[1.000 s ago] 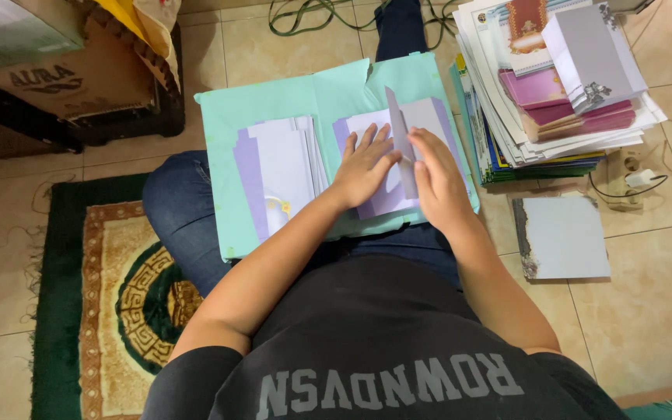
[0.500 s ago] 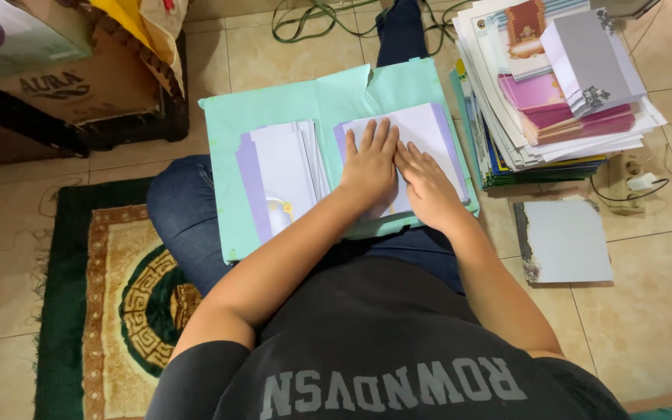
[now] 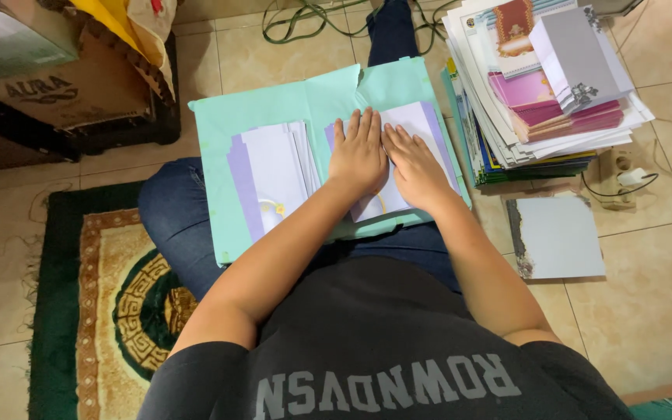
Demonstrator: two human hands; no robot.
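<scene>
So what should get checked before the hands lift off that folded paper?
1. Left hand flat on the folded paper: ok.
2. Right hand flat beside it, fingers spread on the sheet: ok.
3. Crease pressed sharp all along: cannot tell, the hands cover it.
4. Paper fully on the green folder, not hanging over the edge: ok.
5. Pile of white and purple sheets lies left of the hands and apart from them: ok.
6. Tall stack of cards on the floor lies to the right, apart from the folder: ok, though its top cards sit crooked.
</scene>
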